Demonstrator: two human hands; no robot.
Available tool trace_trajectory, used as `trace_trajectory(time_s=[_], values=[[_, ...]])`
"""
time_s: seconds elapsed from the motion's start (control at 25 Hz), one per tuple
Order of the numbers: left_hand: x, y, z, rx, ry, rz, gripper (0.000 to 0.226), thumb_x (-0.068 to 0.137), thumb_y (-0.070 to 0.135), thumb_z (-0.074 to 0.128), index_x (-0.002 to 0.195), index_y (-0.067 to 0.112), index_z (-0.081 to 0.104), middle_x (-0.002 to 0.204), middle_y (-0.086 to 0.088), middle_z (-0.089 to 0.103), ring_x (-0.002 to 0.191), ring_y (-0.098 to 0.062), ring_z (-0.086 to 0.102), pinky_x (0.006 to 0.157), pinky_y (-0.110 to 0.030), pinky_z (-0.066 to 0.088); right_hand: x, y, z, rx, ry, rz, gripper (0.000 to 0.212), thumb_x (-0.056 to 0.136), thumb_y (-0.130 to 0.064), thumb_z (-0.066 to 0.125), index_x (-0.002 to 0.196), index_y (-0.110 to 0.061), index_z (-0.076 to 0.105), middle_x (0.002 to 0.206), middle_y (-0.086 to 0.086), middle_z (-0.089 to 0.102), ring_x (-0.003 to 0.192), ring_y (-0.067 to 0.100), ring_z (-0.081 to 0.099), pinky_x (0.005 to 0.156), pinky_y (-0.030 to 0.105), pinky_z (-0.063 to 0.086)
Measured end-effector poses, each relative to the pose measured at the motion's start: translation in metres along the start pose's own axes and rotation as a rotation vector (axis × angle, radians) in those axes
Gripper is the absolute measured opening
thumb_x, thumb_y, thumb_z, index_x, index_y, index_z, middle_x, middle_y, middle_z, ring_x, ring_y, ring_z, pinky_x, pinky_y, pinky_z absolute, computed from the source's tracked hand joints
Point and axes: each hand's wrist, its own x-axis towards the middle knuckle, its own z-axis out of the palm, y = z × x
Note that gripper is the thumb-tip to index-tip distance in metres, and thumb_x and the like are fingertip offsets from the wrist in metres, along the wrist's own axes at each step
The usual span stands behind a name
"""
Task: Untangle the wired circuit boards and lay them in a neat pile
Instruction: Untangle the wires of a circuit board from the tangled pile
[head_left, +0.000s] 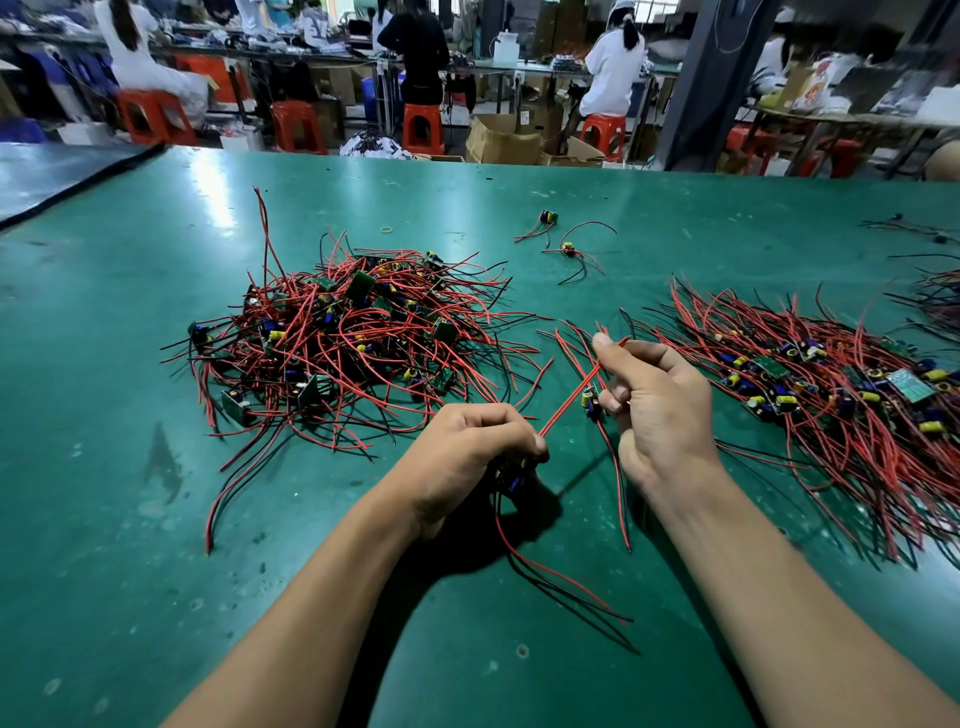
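The left hand (467, 449) has its fingers curled tight round a small board (514, 480); the right hand (660, 410) fingers pinch a red wire (571, 397) stretched between them. On the table (130, 519), the tangled heap (337, 332) lies left and the laid-out pile (831, 384) right.

The left hand (467, 444) hides most of a circuit board (515, 480); the right-side pile (831, 395) is cut off

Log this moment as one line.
left hand: grips wired board | right hand: pinches red wire, second board beside fingers | tangled heap: left on table | laid-out pile: right | stage: untangling
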Motion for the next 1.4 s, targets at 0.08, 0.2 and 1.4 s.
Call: trace_trajectory(time_s=[0.08,0.2,1.4], values=[[-0.001,0.000,0.000,0.001,0.001,0.002,0.009,0.072,0.004,0.068,0.063,0.006,0.065,0.061,-0.009,0.060,0.055,-0.019,0.051,0.050,-0.019,0.043,0.000,-0.001,-0.001,0.018,-0.001,0.019,0.031,0.083,0.001,0.075,0.073,-0.015,0.051,0.055,-0.005,0.054,0.037,0.005,0.035,0.038,0.018,0.031],[-0.002,0.000,0.001,0.001,0.027,0.010,0.007,0.068,0.007,0.068,0.062,0.008,0.067,0.066,-0.014,0.057,0.054,-0.018,0.052,0.052,-0.020,0.044,-0.001,-0.002,-0.003,0.020,-0.057,0.065,0.029,0.084,-0.008,0.076,0.076,-0.017,0.049,0.055,-0.007,0.049,0.040,0.005,0.035,0.041,0.019,0.031],[-0.001,0.001,0.000,0.013,0.050,0.024,0.026,0.080,-0.002,0.065,0.058,0.013,0.068,0.068,-0.013,0.060,0.052,-0.012,0.055,0.051,-0.019,0.046,-0.002,-0.017,-0.001,0.095,-0.156,0.351,0.042,0.093,-0.027,0.064,0.054,-0.012,0.063,0.052,-0.005,0.042,0.035,0.004,0.027,0.037,0.016,0.021]])
